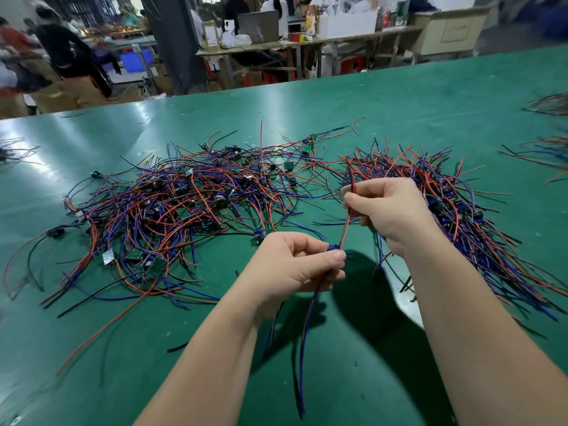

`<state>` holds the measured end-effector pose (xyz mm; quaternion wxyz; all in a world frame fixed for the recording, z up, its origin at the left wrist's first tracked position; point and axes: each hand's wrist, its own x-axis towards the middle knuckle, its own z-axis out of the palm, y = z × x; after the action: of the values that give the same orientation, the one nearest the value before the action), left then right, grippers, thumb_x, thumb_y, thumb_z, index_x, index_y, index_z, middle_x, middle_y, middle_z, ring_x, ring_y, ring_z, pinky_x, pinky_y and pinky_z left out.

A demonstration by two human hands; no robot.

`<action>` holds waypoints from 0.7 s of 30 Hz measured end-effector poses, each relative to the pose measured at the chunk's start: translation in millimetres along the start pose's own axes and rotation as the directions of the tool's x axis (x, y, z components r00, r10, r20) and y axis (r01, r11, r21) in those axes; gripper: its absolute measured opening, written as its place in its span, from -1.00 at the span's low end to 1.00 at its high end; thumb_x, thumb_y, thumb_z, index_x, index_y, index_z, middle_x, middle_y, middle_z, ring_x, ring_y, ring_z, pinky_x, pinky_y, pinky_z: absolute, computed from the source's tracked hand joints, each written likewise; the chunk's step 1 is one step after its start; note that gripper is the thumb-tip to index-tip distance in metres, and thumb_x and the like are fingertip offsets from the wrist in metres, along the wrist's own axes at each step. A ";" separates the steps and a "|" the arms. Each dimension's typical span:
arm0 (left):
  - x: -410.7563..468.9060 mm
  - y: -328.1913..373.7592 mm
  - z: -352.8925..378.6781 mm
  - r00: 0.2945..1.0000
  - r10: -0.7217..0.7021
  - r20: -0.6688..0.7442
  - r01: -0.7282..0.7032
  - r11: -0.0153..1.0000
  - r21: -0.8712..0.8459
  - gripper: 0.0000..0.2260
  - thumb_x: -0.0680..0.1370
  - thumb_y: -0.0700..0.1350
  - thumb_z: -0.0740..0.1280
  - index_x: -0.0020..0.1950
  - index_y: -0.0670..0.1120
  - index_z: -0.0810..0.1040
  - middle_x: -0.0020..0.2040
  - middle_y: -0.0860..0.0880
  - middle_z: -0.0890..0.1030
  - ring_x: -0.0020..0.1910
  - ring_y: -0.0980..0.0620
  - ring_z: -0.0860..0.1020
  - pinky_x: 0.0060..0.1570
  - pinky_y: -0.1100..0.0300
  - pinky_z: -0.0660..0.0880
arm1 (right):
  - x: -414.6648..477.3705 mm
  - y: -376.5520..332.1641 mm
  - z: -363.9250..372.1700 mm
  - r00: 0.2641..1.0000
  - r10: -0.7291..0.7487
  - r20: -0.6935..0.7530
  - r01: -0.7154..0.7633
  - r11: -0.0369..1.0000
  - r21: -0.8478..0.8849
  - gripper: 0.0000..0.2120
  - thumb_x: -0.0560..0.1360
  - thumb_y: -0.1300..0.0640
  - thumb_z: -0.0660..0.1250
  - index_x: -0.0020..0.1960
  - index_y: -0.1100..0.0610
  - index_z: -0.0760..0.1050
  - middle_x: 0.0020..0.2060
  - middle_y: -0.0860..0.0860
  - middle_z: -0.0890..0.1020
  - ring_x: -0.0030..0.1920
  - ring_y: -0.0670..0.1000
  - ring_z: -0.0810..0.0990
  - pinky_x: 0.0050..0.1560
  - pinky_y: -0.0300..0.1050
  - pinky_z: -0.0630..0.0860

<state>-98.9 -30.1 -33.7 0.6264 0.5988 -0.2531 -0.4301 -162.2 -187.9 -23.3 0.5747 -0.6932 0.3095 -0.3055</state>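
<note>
My left hand (296, 264) grips a small blue part (333, 248) with wires attached; blue and red leads (305, 339) hang down from under its fingers. My right hand (388, 207) pinches a red wire (345, 230) that runs taut from the blue part up past its thumb. Both hands hover above the green table (353, 364). A tangled pile of red, blue and black wires with small green boards (172, 210) lies to the left. A more orderly bundle of wired parts (467, 216) lies behind and to the right of my right hand.
More wire bundles (550, 106) lie at the table's far right edge and some strands (15, 150) at the far left. Beyond the table stand workbenches (307, 44) with boxes, cardboard cartons on the floor, and several people.
</note>
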 end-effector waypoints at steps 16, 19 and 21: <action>-10.9 5.4 -12.5 0.937 -0.169 0.305 0.105 0.971 0.216 -0.92 0.40 -0.21 0.49 -0.25 -0.10 0.61 -0.25 -0.14 0.68 -0.38 0.05 0.63 -0.40 0.31 0.52 | -2.8 -8.5 0.5 0.977 -0.108 -0.183 0.151 0.960 0.236 -0.83 0.60 0.25 0.13 -0.11 0.04 0.35 -0.61 0.02 0.49 -0.67 -0.02 0.47 -0.64 -0.31 0.29; -10.8 -1.1 -4.7 0.935 -0.163 0.314 0.055 0.944 0.326 -0.91 0.47 -0.21 0.45 -0.23 -0.10 0.61 -0.26 -0.12 0.68 -0.37 0.03 0.60 -0.36 0.30 0.49 | 3.5 -10.5 -13.8 0.951 -0.082 -0.298 0.173 0.940 0.294 -0.86 0.61 0.23 0.08 -0.07 0.03 0.30 -0.55 0.02 0.53 -0.65 -0.05 0.45 -0.60 -0.29 0.31; -6.5 -0.5 -3.6 0.976 -0.089 0.201 0.043 0.974 0.222 -0.91 0.47 -0.22 0.44 -0.22 -0.11 0.59 -0.22 -0.15 0.69 -0.29 -0.03 0.62 -0.26 0.19 0.54 | 5.3 -11.4 -17.0 0.918 -0.107 -0.382 0.227 0.932 0.284 -0.90 0.63 0.20 0.02 0.01 0.02 0.24 -0.36 0.10 0.57 -0.52 -0.02 0.56 -0.55 -0.22 0.40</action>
<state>-99.3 -22.6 -33.4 0.5124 0.6229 -0.3428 -0.4815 -171.3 -200.6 -9.1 0.5851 -0.5463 0.2943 -0.5222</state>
